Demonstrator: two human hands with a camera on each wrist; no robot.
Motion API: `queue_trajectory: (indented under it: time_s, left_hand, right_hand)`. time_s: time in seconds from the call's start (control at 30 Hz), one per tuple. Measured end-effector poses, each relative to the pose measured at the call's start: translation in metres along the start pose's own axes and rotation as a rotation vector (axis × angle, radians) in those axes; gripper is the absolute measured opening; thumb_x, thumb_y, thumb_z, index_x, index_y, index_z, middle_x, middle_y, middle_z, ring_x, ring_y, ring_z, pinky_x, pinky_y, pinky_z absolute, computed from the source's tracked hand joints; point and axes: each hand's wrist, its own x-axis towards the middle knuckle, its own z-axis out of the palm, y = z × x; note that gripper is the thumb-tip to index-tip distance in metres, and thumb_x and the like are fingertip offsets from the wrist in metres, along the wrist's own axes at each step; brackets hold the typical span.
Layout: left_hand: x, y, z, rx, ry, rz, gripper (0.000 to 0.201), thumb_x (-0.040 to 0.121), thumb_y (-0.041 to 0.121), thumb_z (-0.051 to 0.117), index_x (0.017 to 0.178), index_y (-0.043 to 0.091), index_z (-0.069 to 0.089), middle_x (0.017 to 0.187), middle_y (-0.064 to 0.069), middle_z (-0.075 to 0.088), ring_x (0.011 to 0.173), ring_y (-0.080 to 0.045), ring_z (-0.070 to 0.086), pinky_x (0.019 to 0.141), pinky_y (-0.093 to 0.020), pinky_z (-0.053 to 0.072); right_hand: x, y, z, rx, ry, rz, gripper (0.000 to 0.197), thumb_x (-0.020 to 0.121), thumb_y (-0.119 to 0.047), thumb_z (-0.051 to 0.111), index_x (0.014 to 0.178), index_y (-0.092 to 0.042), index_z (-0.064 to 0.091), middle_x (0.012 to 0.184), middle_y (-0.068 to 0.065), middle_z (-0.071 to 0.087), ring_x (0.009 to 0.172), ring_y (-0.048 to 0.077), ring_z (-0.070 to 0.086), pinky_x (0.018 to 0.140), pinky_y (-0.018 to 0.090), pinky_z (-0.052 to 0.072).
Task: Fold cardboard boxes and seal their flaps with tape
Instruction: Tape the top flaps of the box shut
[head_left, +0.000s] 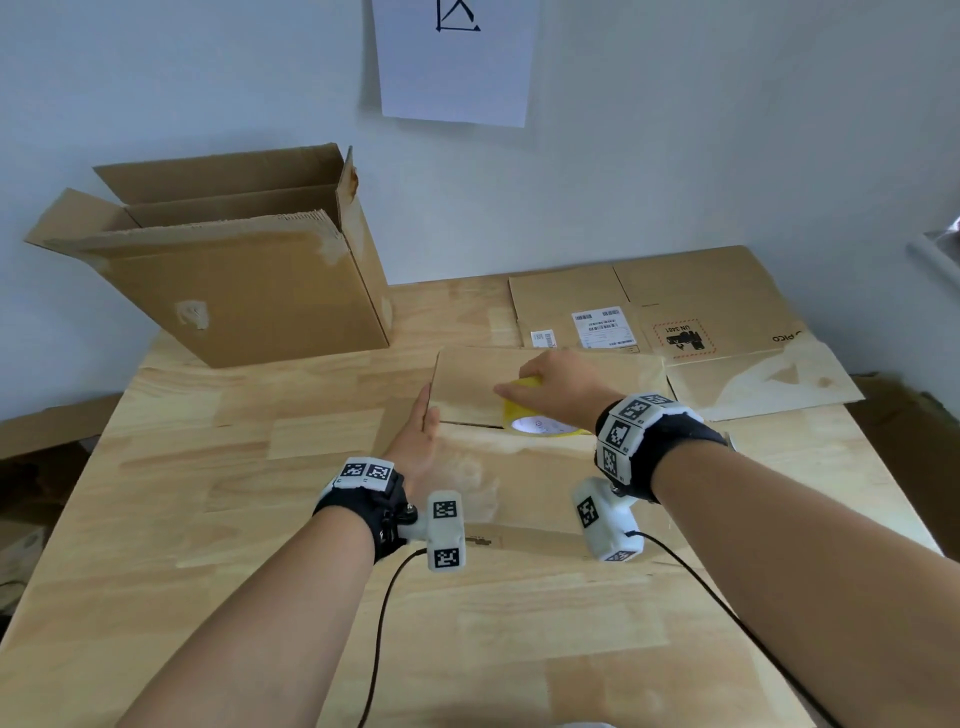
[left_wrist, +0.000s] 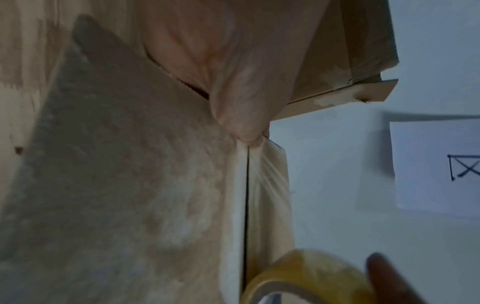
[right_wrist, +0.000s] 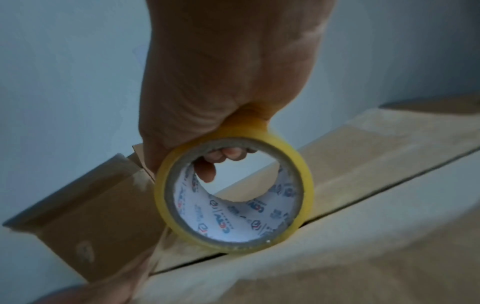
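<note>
A closed cardboard box (head_left: 519, 483) lies in front of me on the table, its two top flaps meeting in a seam (left_wrist: 245, 205) that runs left to right. My right hand (head_left: 550, 387) grips a yellow tape roll (head_left: 535, 422) from above, fingers hooked through its core, and the roll (right_wrist: 307, 185) stands on the seam. A clear strip of tape stretches from the roll (left_wrist: 306, 275) along the seam to the box's left end. There my left hand (head_left: 418, 436) lies against the box's left edge, fingers straight, its thumb (left_wrist: 241, 107) pressing the tape end down.
A large open cardboard box (head_left: 249, 296) stands at the back left against the wall. Flattened cardboard (head_left: 691, 306) with labels lies at the back right. A paper sheet (head_left: 454, 62) hangs on the wall. Wrist-camera cables trail over the wooden table (head_left: 208, 519) toward me.
</note>
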Motion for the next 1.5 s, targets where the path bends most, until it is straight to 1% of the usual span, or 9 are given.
queue_trajectory:
  time_s: [0.13,0.23,0.33,0.53,0.73,0.97,1.17,1.33,1.5]
  left_hand:
    - [-0.001,0.0,0.003,-0.003,0.011,0.026,0.055,0.103,0.038,0.023,0.152,0.031,0.0,0.159,0.006,0.007,0.145,-0.016,0.014,0.11,-0.025,0.016]
    - [0.003,-0.005,-0.003,0.054,0.066,0.035,0.061,0.102,0.036,0.034,0.152,0.026,0.002,0.159,0.003,0.006,0.146,-0.017,0.012,0.117,-0.034,0.015]
    - [0.006,-0.003,-0.006,0.27,0.172,0.145,0.058,0.101,0.026,0.041,0.151,0.017,0.013,0.159,-0.002,0.011,0.146,-0.017,0.011,0.119,-0.036,0.013]
    - [0.014,0.023,-0.016,0.662,0.088,0.263,0.07,0.093,0.005,0.048,0.151,0.023,0.013,0.16,0.001,-0.003,0.146,-0.021,0.01,0.116,-0.035,0.018]
    - [0.035,0.071,-0.027,1.21,-0.237,0.23,0.1,0.081,0.004,0.06,0.152,0.028,-0.007,0.157,0.01,-0.017,0.146,-0.017,-0.011,0.117,-0.046,-0.002]
    - [0.053,0.093,-0.021,1.335,-0.366,0.065,0.11,0.081,0.013,0.069,0.15,0.023,-0.016,0.158,0.006,-0.018,0.146,-0.027,-0.007,0.114,-0.046,0.017]
    - [0.06,0.091,-0.03,1.277,-0.388,0.1,0.118,0.074,0.012,0.076,0.151,0.027,-0.012,0.158,0.009,-0.008,0.145,-0.024,0.008,0.111,-0.035,0.027]
    - [0.057,0.086,-0.033,1.21,-0.419,0.104,0.118,0.073,0.013,0.077,0.151,0.026,-0.011,0.158,0.007,-0.007,0.145,-0.022,0.003,0.115,-0.042,0.024]
    - [0.046,0.092,-0.03,1.333,-0.414,0.088,0.121,0.072,0.029,0.076,0.15,0.026,-0.016,0.157,0.01,-0.017,0.146,-0.019,-0.014,0.114,-0.057,0.0]
  right_hand:
    - [-0.002,0.004,-0.003,-0.019,-0.016,0.041,0.04,0.087,-0.057,0.049,0.086,-0.02,0.066,0.074,-0.009,0.055,0.083,0.018,0.058,0.065,0.028,0.045]
    - [-0.007,0.002,0.001,-0.011,-0.014,0.082,0.051,0.087,-0.056,0.05,0.119,-0.019,0.063,0.113,0.001,0.063,0.103,0.023,0.059,0.082,0.033,0.05]
    - [-0.01,-0.001,0.001,-0.049,-0.021,0.08,0.052,0.088,-0.054,0.048,0.127,-0.021,0.058,0.123,0.003,0.061,0.108,0.023,0.059,0.079,0.03,0.047]
    - [-0.011,-0.004,0.0,-0.078,-0.048,0.088,0.052,0.087,-0.053,0.047,0.126,-0.021,0.059,0.119,0.004,0.062,0.104,0.024,0.059,0.073,0.028,0.044]
    - [-0.01,-0.006,-0.002,-0.078,-0.064,0.106,0.053,0.087,-0.051,0.048,0.13,-0.021,0.056,0.126,0.003,0.06,0.11,0.022,0.057,0.081,0.03,0.047]
    - [-0.008,-0.008,-0.004,-0.082,-0.085,0.136,0.05,0.088,-0.049,0.047,0.129,-0.022,0.056,0.123,0.002,0.06,0.109,0.022,0.058,0.082,0.031,0.047]
    - [-0.006,-0.009,-0.002,-0.102,-0.104,0.15,0.053,0.088,-0.052,0.047,0.131,-0.022,0.054,0.125,0.002,0.06,0.112,0.021,0.056,0.082,0.03,0.045]
    - [-0.005,-0.009,0.001,-0.099,-0.11,0.149,0.052,0.088,-0.051,0.046,0.13,-0.022,0.055,0.124,0.001,0.06,0.111,0.021,0.056,0.081,0.03,0.045]
    - [-0.004,-0.008,0.002,-0.106,-0.107,0.15,0.048,0.087,-0.05,0.047,0.122,-0.021,0.061,0.115,0.002,0.063,0.103,0.022,0.059,0.077,0.03,0.046]
